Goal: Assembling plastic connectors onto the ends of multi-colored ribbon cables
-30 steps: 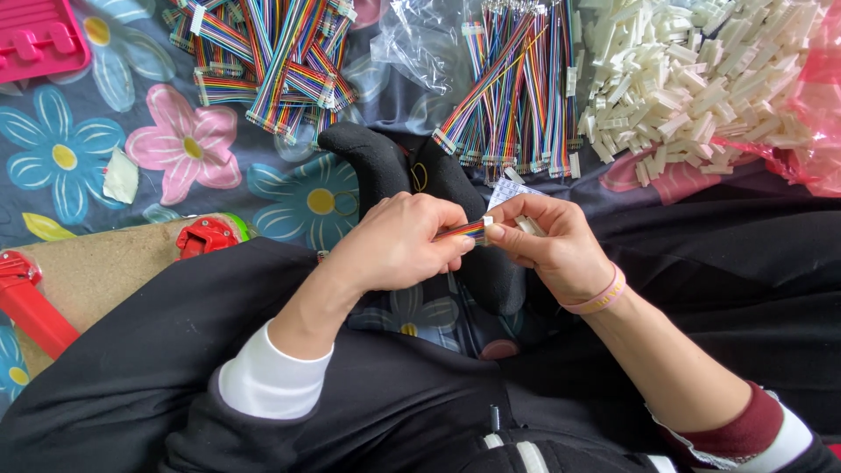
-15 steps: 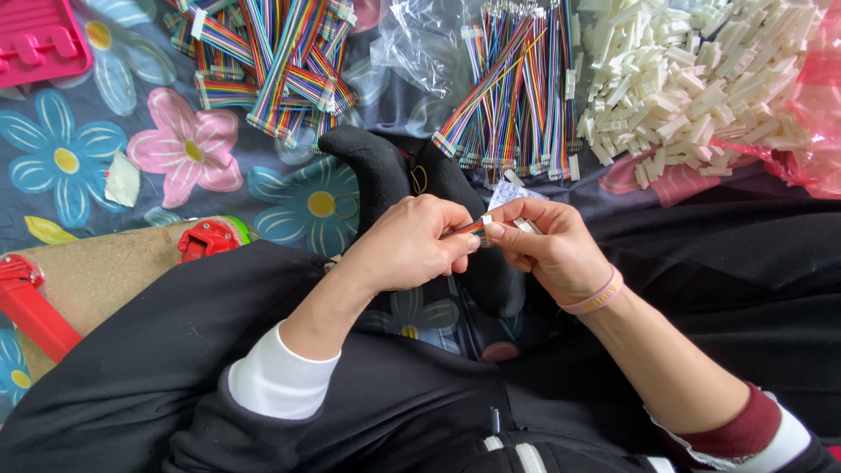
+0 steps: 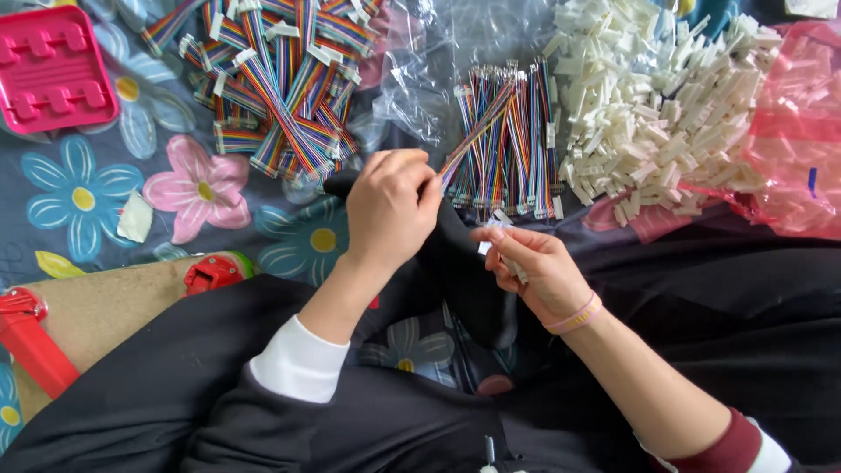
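Note:
My left hand (image 3: 390, 206) has its fingers closed on one end of a rainbow ribbon cable (image 3: 473, 136) that reaches up across the bundle of loose ribbon cables (image 3: 508, 140). Lower and to the right, my right hand (image 3: 530, 271) pinches a small white plastic connector (image 3: 495, 229) over my black-clad lap. Both hands sit just below the middle cable bundle. A heap of white connectors (image 3: 653, 96) lies to the upper right of my right hand.
A pile of finished ribbon cables with white ends (image 3: 267, 79) lies at the upper left on a flowered cloth (image 3: 79, 188). A pink plastic tray (image 3: 53, 70) sits far left, clear bags (image 3: 420, 61) in the middle, a pink bag (image 3: 802, 131) right, red tools (image 3: 26, 342) and cardboard lower left.
The hands were together at my lap working on one cable. My left hand has since moved up to the middle bundle and taken hold of a cable; my right hand keeps a white connector.

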